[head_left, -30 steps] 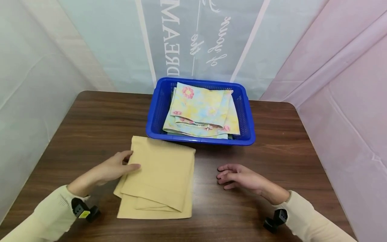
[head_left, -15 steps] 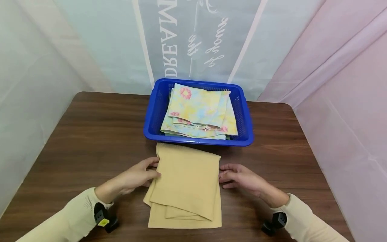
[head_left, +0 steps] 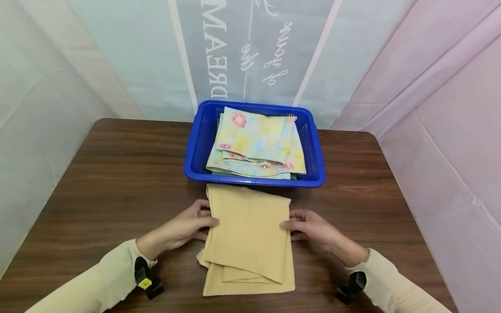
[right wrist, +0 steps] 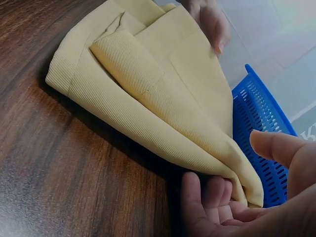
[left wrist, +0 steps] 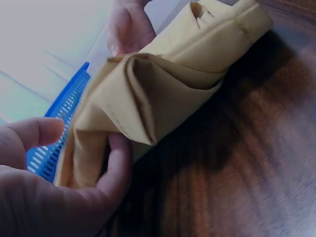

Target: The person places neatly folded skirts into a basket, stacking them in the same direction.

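Observation:
A folded yellow cloth [head_left: 250,226], with stitched seams and several stacked layers, lies just in front of the blue basket in the head view. My left hand [head_left: 180,228] holds its left edge, thumb over the top and fingers underneath. On the opposite edge, my right hand [head_left: 315,228] grips in the same way. The left wrist view shows a finger tucked beneath a bunched fold of the cloth [left wrist: 187,94]. From the right wrist, curled fingers [right wrist: 217,192] reach under the thick rolled edge of the cloth [right wrist: 163,89].
Behind the cloth stands a blue plastic basket [head_left: 255,182] holding folded floral fabric [head_left: 258,139] in yellow, light blue and pink. A brown wooden table [head_left: 117,174] carries everything. Pale hanging curtains, one with printed lettering, enclose its back and sides.
The cloth has shifted right, with the left hand moving along at its left edge. The right hand, earlier apart from the cloth, now holds its right edge.

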A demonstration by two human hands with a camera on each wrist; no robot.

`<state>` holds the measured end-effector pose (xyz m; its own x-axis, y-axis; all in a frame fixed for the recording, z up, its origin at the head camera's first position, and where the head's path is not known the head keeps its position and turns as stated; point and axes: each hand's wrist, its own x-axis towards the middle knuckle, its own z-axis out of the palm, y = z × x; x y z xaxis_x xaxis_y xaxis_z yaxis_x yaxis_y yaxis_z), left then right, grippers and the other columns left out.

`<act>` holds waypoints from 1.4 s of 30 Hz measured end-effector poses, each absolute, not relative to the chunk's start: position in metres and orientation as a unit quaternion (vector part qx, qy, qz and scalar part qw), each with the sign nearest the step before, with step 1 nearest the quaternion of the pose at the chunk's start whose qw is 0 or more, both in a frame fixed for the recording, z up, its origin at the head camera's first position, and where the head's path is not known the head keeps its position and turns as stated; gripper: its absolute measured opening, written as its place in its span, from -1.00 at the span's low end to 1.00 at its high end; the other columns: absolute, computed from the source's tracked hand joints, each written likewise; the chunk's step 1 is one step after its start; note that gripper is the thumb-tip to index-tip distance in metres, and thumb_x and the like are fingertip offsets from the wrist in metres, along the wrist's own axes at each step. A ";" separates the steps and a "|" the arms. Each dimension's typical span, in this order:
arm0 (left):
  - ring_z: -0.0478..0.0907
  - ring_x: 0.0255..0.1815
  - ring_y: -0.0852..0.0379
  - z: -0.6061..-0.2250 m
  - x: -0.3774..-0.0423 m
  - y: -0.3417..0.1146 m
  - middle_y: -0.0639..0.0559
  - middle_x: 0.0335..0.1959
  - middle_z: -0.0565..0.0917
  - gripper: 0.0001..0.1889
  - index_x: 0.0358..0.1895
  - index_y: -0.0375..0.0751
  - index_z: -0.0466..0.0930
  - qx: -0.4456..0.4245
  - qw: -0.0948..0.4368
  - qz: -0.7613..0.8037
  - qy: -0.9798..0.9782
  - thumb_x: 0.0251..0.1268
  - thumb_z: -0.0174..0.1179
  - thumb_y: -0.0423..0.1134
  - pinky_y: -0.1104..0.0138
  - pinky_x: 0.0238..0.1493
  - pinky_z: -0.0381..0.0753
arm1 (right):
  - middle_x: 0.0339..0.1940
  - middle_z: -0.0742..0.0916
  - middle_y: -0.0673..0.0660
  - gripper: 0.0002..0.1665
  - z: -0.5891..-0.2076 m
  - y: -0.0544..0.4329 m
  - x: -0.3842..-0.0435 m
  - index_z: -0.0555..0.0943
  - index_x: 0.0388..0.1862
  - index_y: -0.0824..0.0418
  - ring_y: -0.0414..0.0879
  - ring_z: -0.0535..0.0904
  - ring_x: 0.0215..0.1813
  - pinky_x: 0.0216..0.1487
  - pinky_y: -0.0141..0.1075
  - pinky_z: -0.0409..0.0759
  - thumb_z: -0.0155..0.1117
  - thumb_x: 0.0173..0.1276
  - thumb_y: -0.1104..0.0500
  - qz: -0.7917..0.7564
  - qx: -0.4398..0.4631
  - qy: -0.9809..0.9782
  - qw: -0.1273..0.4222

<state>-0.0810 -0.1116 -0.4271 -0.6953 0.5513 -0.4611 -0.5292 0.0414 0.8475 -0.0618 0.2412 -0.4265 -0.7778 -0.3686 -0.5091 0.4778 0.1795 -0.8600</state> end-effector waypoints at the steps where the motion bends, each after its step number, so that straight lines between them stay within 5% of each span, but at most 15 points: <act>1: 0.68 -0.03 -0.01 -0.429 -0.081 -0.112 -0.36 0.21 0.51 -0.23 0.46 -0.39 -0.21 0.010 0.395 0.702 0.593 0.44 0.16 -0.36 0.08 -0.05 0.74 | -0.12 0.73 0.13 -0.35 -0.427 0.241 -0.061 0.32 0.32 0.61 -0.12 0.68 -0.10 -0.04 -0.17 0.73 0.30 0.43 0.25 -0.640 0.035 0.692 0.331; 8: 0.55 0.26 -0.07 -0.443 -0.084 -0.115 -0.43 0.51 0.20 -0.18 0.61 -0.40 -0.26 0.068 0.437 0.718 0.538 0.54 0.11 -0.37 0.07 0.18 0.64 | -0.09 0.69 0.21 -0.24 -0.430 0.243 -0.060 0.20 0.39 0.39 -0.03 0.69 -0.16 -0.16 -0.14 0.73 0.39 0.36 0.28 -0.641 0.036 0.696 0.322; 15: 0.58 0.20 -0.08 -0.448 -0.088 -0.115 -0.43 0.36 0.38 -0.16 0.60 -0.31 -0.12 0.134 0.378 0.668 0.627 0.45 0.23 -0.38 0.22 0.13 0.64 | -0.07 0.74 0.21 -0.23 -0.438 0.244 -0.059 0.12 0.41 0.34 0.00 0.73 -0.18 -0.23 -0.13 0.75 0.34 0.37 0.38 -0.658 0.041 0.681 0.320; 24: 0.65 0.08 -0.16 -0.450 -0.090 -0.119 -0.54 0.33 0.40 -0.07 0.63 -0.32 -0.35 0.099 0.375 0.673 0.630 0.40 0.10 -0.60 0.18 0.01 0.71 | 0.03 0.70 0.26 -0.10 -0.446 0.243 -0.057 0.02 0.56 0.38 -0.01 0.73 -0.11 -0.20 -0.14 0.75 0.25 0.37 0.45 -0.663 0.017 0.679 0.314; 33: 0.73 -0.08 -0.19 -0.451 -0.080 -0.124 -0.34 0.01 0.65 -0.37 0.43 -0.57 0.11 0.080 0.381 0.672 0.630 0.36 0.14 -0.57 0.06 -0.08 0.76 | -0.11 0.72 0.16 -0.34 -0.439 0.243 -0.053 0.25 0.34 0.54 -0.09 0.70 -0.13 -0.18 -0.23 0.72 0.31 0.37 0.40 -0.649 0.003 0.695 0.308; 42: 0.72 -0.07 -0.20 -0.412 -0.076 -0.128 -0.34 0.00 0.65 -0.42 0.37 -0.61 0.17 0.093 0.362 0.666 0.646 0.35 0.17 -0.55 0.03 -0.09 0.75 | -0.02 0.72 0.20 -0.32 -0.404 0.247 -0.057 0.25 0.37 0.56 -0.12 0.69 -0.03 -0.07 -0.29 0.68 0.32 0.39 0.37 -0.624 -0.067 0.721 0.295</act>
